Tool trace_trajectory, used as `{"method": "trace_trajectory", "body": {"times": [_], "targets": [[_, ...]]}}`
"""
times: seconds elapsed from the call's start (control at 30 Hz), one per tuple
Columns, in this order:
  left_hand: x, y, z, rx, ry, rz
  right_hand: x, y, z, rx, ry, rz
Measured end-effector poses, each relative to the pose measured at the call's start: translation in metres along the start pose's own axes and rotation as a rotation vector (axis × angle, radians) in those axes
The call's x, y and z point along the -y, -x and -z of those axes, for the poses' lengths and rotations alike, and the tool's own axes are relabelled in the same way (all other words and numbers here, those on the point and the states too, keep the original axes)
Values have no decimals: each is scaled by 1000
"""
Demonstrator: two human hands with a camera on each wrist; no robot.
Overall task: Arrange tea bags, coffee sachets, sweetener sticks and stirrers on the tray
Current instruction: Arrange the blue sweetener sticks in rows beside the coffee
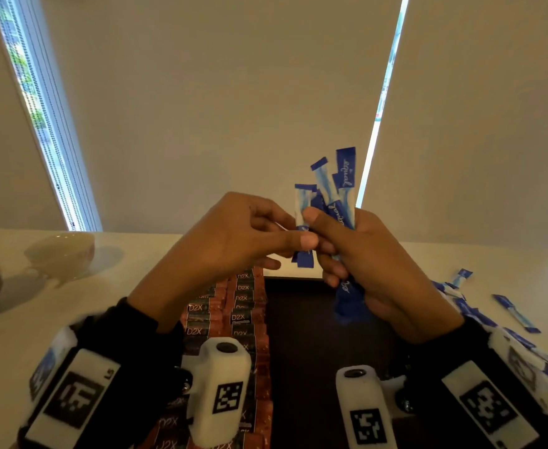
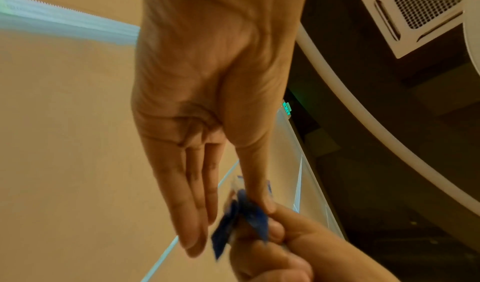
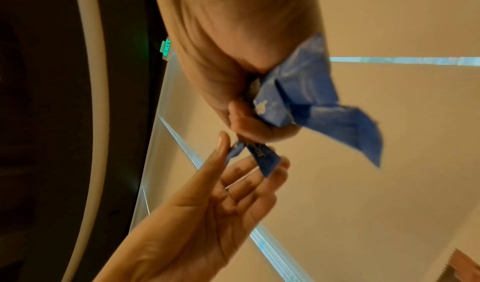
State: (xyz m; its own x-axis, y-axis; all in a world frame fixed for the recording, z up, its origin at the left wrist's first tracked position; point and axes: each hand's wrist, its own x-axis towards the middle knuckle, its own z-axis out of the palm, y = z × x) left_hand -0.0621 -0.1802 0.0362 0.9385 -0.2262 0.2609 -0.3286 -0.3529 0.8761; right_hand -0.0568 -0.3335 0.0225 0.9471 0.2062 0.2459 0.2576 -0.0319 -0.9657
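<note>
I'm holding a bunch of blue sweetener sticks [image 1: 337, 202] up in front of me, above the dark tray [image 1: 315, 319]. My right hand [image 1: 373, 264] is clenching the bundle round its middle, the tops fanning out above my fist and the tails poking out below. My left hand [image 1: 233, 241] is coming in from the side; its thumb and forefinger are pinching one stick at the left edge of the bunch, the other fingers [image 2: 192, 214] lying straight and relaxed.

These sticks are looking feather-light and thin, paper-skinned and a little slippery against each other, so I'm judging that a loose squeeze will let them slide. They are bending easily too; the flat sealed ends are already creasing in the right wrist view. Best to be taking them at the filled middle, not the floppy tips.

Below my hands, red-brown coffee sachets [image 1: 233, 306] are lying in rows on the tray's left part. More blue sticks [image 1: 512, 312] are lying scattered on the white worktop [image 1: 136, 270] to my right.
</note>
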Motion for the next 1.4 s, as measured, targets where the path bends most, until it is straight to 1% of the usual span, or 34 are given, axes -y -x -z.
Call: {"method": "trace_trajectory", "body": {"times": [0.1,0.2,0.27,0.3,0.43,0.53,0.6,0.77,0.87,0.97,1.03,1.13,1.23,1.3,1.4], "targets": [[2,0,-4,41,8,27,-4,-1,-2,-24,-56,-28],[3,0,-1,25,-17,37,-5,-3,-1,9,-92,-67],[5,-2,1,16,-77,46,-3,-4,2,21,-97,-90],[5,-2,3,32,-111,58,-3,-4,4,19,-84,-94],[5,1,7,170,-231,114,0,-4,10,-11,59,-53],[6,2,7,207,-279,137,0,-5,14,8,281,-38],[7,1,7,213,-307,153,0,-5,17,19,368,-49],[11,-2,6,212,-325,204,1,-4,19,66,343,-70],[11,-2,6,240,-334,223,-2,-3,14,82,362,-39],[11,-2,7,295,-360,242,-7,-3,9,33,387,-20],[10,-2,9,308,-320,256,-9,-4,7,0,369,-34],[8,-1,14,224,-189,264,-13,-7,8,-54,333,-32],[8,-1,17,158,-154,256,-17,-10,7,-102,294,-23],[6,0,14,107,-237,191,-18,-11,7,-141,265,-13],[-1,1,1,-36,-475,8,-18,-12,9,-205,246,2]]}}
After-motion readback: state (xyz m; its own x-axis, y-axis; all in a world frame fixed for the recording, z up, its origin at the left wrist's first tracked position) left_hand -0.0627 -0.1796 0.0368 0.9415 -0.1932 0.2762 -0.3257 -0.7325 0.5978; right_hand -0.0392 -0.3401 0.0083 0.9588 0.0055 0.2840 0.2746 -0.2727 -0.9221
